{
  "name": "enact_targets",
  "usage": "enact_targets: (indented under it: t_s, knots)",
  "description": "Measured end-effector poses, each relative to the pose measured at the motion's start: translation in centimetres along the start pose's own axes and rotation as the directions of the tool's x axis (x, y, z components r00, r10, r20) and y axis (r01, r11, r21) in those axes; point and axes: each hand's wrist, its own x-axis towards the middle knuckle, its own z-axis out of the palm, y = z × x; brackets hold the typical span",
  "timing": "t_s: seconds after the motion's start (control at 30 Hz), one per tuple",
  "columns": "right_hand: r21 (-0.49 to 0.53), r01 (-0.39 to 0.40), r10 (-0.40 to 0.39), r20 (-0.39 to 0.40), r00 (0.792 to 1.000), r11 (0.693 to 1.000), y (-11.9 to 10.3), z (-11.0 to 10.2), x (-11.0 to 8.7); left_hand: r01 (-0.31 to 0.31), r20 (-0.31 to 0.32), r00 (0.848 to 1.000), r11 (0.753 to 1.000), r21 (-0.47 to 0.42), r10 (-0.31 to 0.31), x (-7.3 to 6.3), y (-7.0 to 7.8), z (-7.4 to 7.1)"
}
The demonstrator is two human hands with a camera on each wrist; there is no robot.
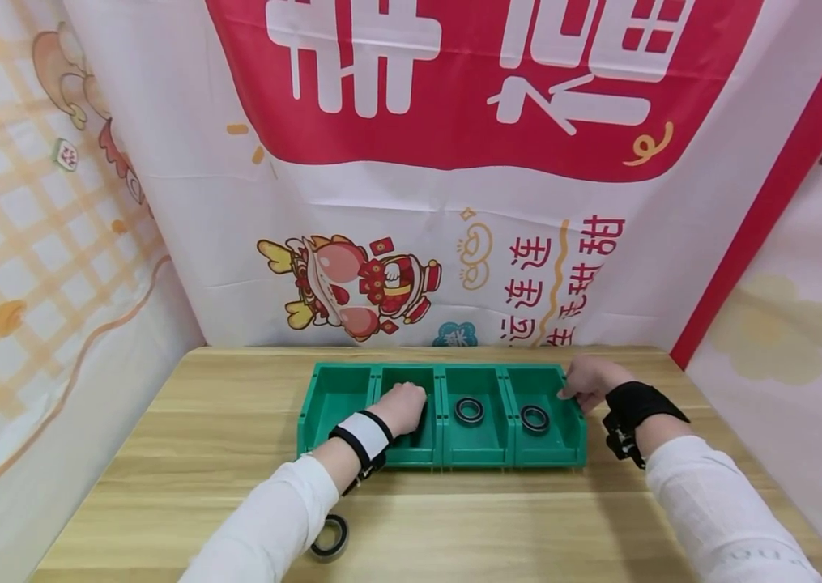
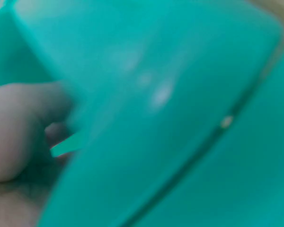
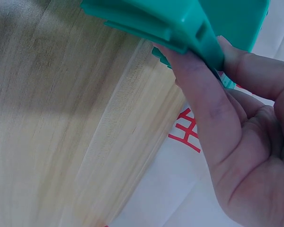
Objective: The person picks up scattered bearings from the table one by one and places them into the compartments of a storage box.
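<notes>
A row of joined green bins (image 1: 474,460) sits on the wooden table. My left hand (image 1: 403,407) reaches down into the second bin from the left, fingers curled. A dark patch shows beside it there, and I cannot tell whether the fingers hold it. In the left wrist view a blurred green wall (image 2: 156,118) hides most of the fingers. At the right end, my right hand (image 1: 593,380) pinches the side wall of the last bin (image 3: 189,23) between thumb and fingers. Ball bearings lie in the third bin (image 1: 469,411) and the fourth, where one bearing (image 1: 534,419) rests near the left wall.
Another ball bearing (image 1: 330,537) lies on the table (image 1: 498,526) in front of the bins, partly covered by the left sleeve (image 1: 272,518). A printed cloth (image 1: 381,194) hangs behind the table, with more cloth at both sides.
</notes>
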Motion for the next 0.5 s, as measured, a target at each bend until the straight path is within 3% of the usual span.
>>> enact_targets:
  t_s: [0.1, 0.2, 0.33, 0.43, 0.5]
  knots:
    - [-0.003, -0.001, 0.001, -0.014, 1.0, 1.0, 0.2, 0.1, -0.1, -0.026, -0.011, 1.0, 0.995, 0.093, 0.027, -1.2, 0.7, -1.4]
    - [-0.01, -0.004, 0.004, -0.048, 0.999, 1.0, 0.2, 0.4, -0.4, -0.038, -0.093, 0.994, 0.99, 0.134, 0.051, -3.6, 1.6, -3.3]
    - [-0.023, 0.005, -0.007, -0.067, 0.998, 1.0, 0.2, 0.8, -0.4, -0.085, -0.227, 0.968, 0.991, 0.102, 0.107, -8.0, 2.0, -5.2]
    - [-0.027, 0.011, -0.013, -0.069, 0.998, 1.0, 0.2, 0.8, -0.3, -0.121, -0.285, 0.949, 0.99, 0.078, 0.138, -11.2, 1.6, -5.3]
    - [-0.025, 0.008, -0.01, -0.068, 0.998, 1.0, 0.2, 0.7, -0.3, -0.135, -0.299, 0.944, 0.99, 0.048, 0.143, -12.9, 1.3, -5.0]
